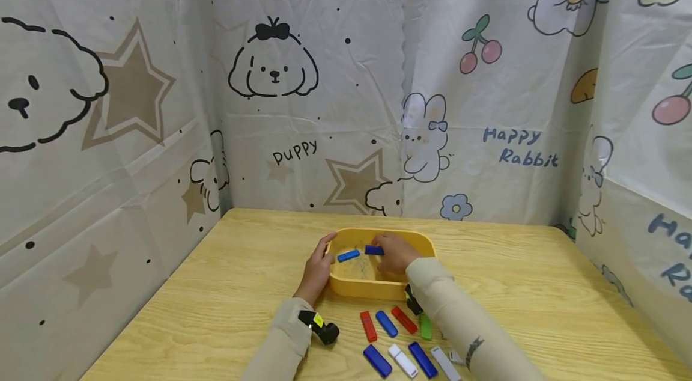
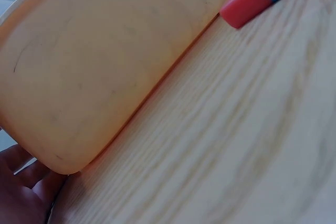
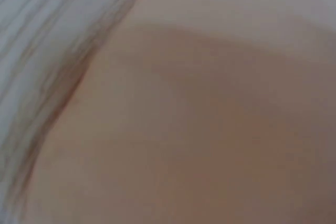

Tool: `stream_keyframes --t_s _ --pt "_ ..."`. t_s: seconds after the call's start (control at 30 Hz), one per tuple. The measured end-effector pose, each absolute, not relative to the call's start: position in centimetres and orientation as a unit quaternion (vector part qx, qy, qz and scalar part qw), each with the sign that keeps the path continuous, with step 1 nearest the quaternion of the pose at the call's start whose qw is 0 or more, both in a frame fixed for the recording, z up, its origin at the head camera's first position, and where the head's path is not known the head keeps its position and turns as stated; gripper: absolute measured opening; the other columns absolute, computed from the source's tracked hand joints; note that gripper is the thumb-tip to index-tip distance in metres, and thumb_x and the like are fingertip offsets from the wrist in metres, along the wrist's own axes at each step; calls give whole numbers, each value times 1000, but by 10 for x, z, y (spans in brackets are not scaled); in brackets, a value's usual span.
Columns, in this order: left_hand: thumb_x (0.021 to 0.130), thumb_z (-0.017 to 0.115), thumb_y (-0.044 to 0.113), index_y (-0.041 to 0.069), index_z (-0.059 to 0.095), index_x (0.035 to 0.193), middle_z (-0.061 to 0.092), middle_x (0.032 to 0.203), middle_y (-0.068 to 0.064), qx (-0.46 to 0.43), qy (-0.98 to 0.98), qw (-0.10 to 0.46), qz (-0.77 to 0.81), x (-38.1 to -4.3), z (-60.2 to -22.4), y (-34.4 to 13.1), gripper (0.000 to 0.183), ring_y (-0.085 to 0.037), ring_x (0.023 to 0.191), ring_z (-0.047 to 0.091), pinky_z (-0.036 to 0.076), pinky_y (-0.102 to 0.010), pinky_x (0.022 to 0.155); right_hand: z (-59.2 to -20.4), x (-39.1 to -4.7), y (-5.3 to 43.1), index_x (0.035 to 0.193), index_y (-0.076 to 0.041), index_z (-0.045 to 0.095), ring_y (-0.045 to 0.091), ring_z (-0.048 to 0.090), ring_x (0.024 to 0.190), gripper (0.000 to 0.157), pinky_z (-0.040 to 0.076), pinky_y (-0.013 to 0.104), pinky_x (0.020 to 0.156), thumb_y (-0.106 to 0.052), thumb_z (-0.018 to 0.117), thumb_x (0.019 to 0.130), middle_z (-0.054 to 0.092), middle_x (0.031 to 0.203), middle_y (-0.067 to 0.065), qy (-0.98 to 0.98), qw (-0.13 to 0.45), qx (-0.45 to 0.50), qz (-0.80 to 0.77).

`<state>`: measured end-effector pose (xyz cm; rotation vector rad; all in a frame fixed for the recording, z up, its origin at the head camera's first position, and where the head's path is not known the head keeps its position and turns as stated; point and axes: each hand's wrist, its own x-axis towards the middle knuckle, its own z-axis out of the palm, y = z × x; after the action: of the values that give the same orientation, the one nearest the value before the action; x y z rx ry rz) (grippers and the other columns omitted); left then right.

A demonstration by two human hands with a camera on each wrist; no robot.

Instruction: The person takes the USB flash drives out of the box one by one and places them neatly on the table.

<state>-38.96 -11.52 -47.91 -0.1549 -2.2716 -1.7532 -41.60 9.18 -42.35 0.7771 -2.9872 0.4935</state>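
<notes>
A yellow plastic bin (image 1: 373, 291) stands on the table. My left hand (image 1: 316, 273) holds its left side, fingers at the wall and rim; in the left wrist view some fingers (image 2: 31, 174) lie against the bin's outer corner. My right hand (image 1: 397, 253) reaches inside the bin and pinches a dark blue USB stick (image 1: 374, 250) at its right end. A lighter blue USB stick (image 1: 348, 256) lies in the bin to its left. The right wrist view is blurred and filled by the bin's wall (image 3: 184, 129), with the hand out of sight.
In front of the bin lie several USB sticks: red (image 1: 369, 326), blue (image 1: 386, 323), another red (image 1: 403, 320), green (image 1: 426, 327), dark blue (image 1: 377, 360), white (image 1: 402, 361) and grey (image 1: 446, 364). My right sleeve (image 1: 465, 315) passes over the right ones. A patterned curtain (image 1: 303, 122) hangs behind the table.
</notes>
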Motion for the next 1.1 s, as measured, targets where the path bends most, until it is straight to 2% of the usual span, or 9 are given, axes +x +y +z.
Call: stream_keyframes --t_s 0.3,0.6,0.8,0.9,1.1 --pt "89 43 6 18 50 139 42 148 -13 -50 -785 130 -604 -389 -477 -115 52 -37 138 32 25 -55 110 -423 -415 92 109 -5 70 26 59 98 33 47 41 92 -6 75 77 65 108 12 -956 -6 262 132" --pt "90 43 6 18 51 138 43 147 -13 -56 -787 137 -599 -389 -478 -115 51 -37 138 33 26 -55 110 -427 -419 93 93 -7 72 19 59 76 14 53 37 75 -4 74 80 68 89 7 -951 19 269 153" --pt "89 43 5 17 50 138 43 147 -14 -60 -785 139 -600 -389 -478 -115 51 -38 138 33 26 -55 110 -429 -421 94 89 -8 72 17 58 71 11 53 35 69 -7 75 79 67 85 4 -949 35 276 145" --pt "90 43 5 17 50 139 43 147 -13 -60 -784 137 -602 -389 -478 -115 51 -37 138 33 25 -54 110 -430 -421 93 96 -8 71 19 59 77 17 52 36 73 -8 75 79 68 92 6 -951 33 274 141" --pt "91 43 5 17 50 139 42 148 -12 -60 -786 134 -601 -391 -479 -115 51 -37 139 31 25 -55 110 -430 -419 91 126 -11 62 29 58 105 45 47 43 94 -10 71 82 58 121 14 -954 12 272 128"
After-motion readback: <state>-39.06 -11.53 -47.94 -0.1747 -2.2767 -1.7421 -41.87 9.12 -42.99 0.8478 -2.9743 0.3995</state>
